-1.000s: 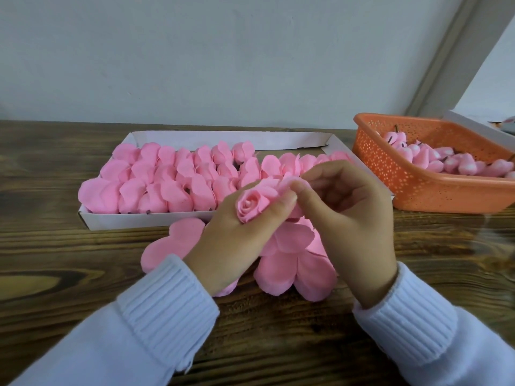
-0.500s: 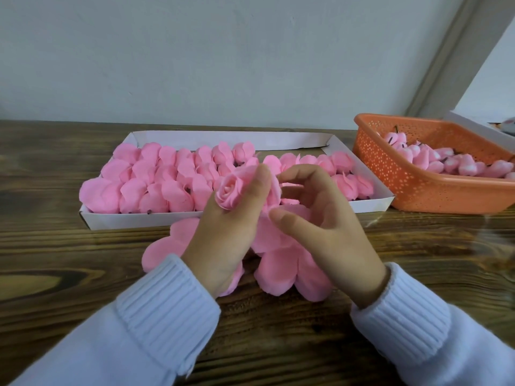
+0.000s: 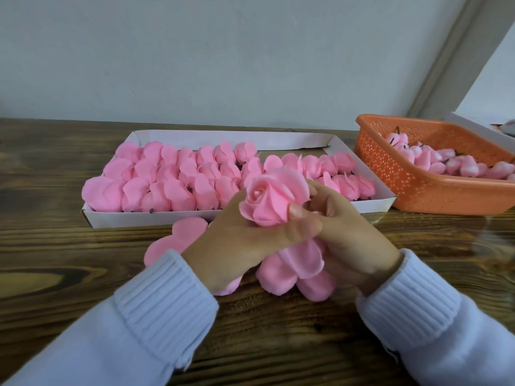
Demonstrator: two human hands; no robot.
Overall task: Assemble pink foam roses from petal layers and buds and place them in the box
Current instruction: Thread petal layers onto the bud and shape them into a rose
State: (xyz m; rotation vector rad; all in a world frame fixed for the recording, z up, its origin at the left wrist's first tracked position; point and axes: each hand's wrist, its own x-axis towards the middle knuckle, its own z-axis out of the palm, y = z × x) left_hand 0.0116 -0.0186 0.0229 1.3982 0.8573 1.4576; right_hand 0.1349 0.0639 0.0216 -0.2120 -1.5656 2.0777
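While we cup rose above table, loose petal layers lie nearest, beneath hands. Our left hand grips rose base, thumb on outer petal; right hand curls fingers round far side. We squeeze lightly, seat petals evenly, avoid creasing foam. Beyond: box, room seemingly left at right rear. Farthest: basket with buds.

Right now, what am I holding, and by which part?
A pink foam rose: the left hand grips its base, thumb on outer petals; the right hand pinches its right side.
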